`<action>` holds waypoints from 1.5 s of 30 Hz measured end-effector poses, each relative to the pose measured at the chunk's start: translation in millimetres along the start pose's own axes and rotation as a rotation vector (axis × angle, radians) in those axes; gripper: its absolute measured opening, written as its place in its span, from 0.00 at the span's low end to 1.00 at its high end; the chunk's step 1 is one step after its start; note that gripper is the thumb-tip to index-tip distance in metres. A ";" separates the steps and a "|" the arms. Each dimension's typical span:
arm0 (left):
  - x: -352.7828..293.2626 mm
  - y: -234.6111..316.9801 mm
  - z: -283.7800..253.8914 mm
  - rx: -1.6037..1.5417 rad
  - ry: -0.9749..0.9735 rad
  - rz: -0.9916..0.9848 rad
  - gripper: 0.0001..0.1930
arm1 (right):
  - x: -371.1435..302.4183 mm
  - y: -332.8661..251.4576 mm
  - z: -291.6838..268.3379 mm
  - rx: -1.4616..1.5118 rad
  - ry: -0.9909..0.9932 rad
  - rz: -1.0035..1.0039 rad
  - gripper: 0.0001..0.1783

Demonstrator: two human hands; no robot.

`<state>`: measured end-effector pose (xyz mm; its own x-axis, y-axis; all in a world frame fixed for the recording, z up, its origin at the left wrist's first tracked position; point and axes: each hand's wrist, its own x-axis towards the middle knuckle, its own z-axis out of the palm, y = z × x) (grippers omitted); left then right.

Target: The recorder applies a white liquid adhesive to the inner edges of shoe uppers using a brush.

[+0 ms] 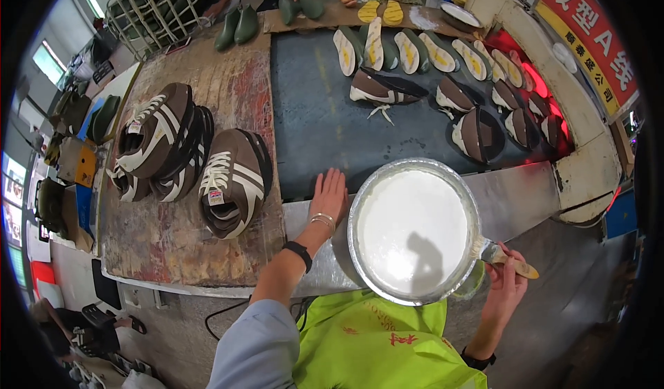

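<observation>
A round metal pan (360, 261) sits at the metal edge of the bench in front of me, holding a thick white liquid (401, 216). My right hand (506, 289) grips a brush (496, 254) with a wooden handle, its bristles at the pan's right rim. Beside the pan on the left, my left hand (330, 197) lies flat at the near edge of the dark conveyor belt (311, 126), fingers stretched out and holding nothing. Brown sneakers with white stripes (237, 174) stand on the worn wooden board to the left, some of them stacked.
Brown shoe uppers (387, 88) and pale soles (408, 51) lie along the belt, which runs toward a red-glowing machine opening (546, 88). Green shoe lasts (247, 24) stand at the far side, where two people's hands work. A metal rack (155, 12) stands far left.
</observation>
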<state>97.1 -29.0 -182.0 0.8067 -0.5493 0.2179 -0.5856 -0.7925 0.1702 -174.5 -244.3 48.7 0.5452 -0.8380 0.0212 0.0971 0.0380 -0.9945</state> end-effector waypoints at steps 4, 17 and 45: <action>-24.5 10.2 -0.7 0.025 0.002 -0.002 0.27 | -5.1 9.0 -20.7 0.039 0.013 0.007 0.11; -107.1 49.3 -44.5 0.080 -0.314 0.042 0.33 | -11.5 15.0 -36.3 0.082 0.052 0.012 0.11; -122.7 14.1 -78.9 -0.044 -0.061 0.014 0.29 | -7.4 32.2 -18.5 0.116 -0.017 0.077 0.10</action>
<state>-16.4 48.1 -130.4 0.8012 -0.5761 0.1619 -0.5984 -0.7733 0.2096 -190.9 -247.0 14.6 0.5688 -0.8209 -0.0520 0.1492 0.1651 -0.9749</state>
